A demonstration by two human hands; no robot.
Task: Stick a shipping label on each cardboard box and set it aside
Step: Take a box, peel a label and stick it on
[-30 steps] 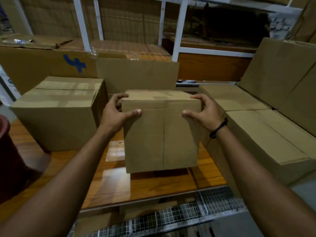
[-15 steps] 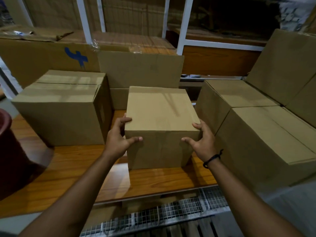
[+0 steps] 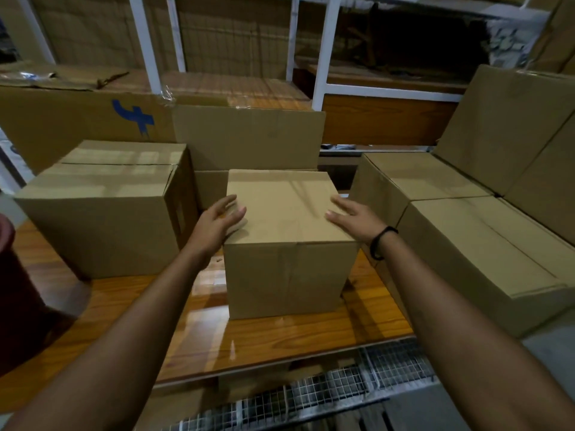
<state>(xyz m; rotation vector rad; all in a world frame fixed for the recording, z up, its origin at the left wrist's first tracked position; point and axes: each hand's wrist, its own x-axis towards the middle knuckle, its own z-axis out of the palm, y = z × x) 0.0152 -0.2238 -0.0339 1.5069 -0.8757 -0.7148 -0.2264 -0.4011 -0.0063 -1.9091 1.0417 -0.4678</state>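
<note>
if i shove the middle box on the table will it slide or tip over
Probably slides: the middle box sits flat on a glossy wooden table and looks about as wide as tall. Likely stiff, since its faces are flat and its edges crisp. Its weight cannot be told from here.

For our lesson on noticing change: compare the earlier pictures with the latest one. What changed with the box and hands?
The middle box, held tilted over the table, was set down flat. The left hand and right hand let go; both now lie open at its top edges. The surrounding boxes stayed put.
</note>
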